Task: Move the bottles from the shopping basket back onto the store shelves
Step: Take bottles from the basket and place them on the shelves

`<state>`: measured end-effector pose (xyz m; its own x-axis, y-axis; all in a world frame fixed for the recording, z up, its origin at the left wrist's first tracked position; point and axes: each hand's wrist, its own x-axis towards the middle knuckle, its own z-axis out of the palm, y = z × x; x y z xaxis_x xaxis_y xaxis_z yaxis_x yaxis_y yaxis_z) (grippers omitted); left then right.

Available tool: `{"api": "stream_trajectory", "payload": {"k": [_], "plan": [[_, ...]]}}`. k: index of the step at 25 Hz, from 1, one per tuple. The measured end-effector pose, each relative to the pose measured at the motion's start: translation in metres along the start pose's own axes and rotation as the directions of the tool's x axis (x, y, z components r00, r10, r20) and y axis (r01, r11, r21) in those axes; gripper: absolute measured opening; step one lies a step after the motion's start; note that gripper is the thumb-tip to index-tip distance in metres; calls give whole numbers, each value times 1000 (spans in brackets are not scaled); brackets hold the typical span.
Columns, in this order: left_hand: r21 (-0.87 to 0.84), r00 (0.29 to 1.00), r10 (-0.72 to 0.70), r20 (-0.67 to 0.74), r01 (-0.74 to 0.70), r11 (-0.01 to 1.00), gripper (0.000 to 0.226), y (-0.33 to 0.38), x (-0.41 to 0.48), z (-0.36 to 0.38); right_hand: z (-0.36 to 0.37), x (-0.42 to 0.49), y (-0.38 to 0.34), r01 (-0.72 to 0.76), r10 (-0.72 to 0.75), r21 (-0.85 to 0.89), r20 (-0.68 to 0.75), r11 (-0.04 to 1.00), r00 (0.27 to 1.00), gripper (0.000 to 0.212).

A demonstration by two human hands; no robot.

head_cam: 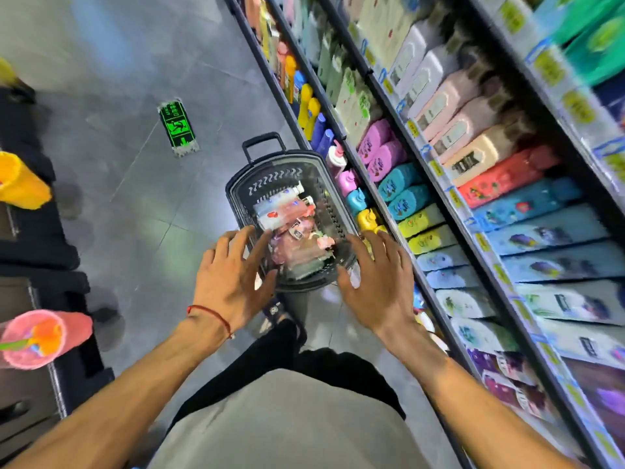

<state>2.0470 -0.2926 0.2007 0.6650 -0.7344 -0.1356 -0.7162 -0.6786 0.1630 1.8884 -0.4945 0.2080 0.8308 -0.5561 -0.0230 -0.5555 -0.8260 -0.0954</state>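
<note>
Both hands are empty with fingers spread, the left hand (233,275) over the near left corner of the shopping basket (236,184), the right hand (375,282) over its near right corner. The bottles (284,208) lie jumbled on their sides inside, the clearest with long axes slanting across the basket and caps toward the store shelves (411,128). They look like light, stiff, smooth plastic, best gripped around the mid-body.

dark grey basket (236,184), pink/white bottles (287,211), red wrist string (209,313).

Grey tiled floor (142,204) with a dark shopping basket (287,157) (green exit sticker (178,128) nearby), beside bottle-packed shelves (436,170).
</note>
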Motion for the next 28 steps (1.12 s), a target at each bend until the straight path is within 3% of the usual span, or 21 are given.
{"api": "stream_trajectory", "payload": {"k": [5,9,16,22,28], "plan": [[91,999,41,3,-41,995,72,24,-46,-16,-9,-50,5,-13,15,22,-85,1000,996,59],[172,984,175,-13,-170,970,69,29,-71,-38,-17,-88,2,-13,15,15,-162,1000,987,65],[209,919,394,23,-390,897,70,2,-47,-53,-22,-119,-41,-189,190,24,-223,982,956,64],[97,787,617,-9,-613,784,67,-49,18,-65,-22,-91,-119,-399,395,-11,-122,917,911,61],[115,663,747,51,-747,655,64,-121,93,-81,-16,-44,-196,-623,621,44,-158,781,767,66]]}}
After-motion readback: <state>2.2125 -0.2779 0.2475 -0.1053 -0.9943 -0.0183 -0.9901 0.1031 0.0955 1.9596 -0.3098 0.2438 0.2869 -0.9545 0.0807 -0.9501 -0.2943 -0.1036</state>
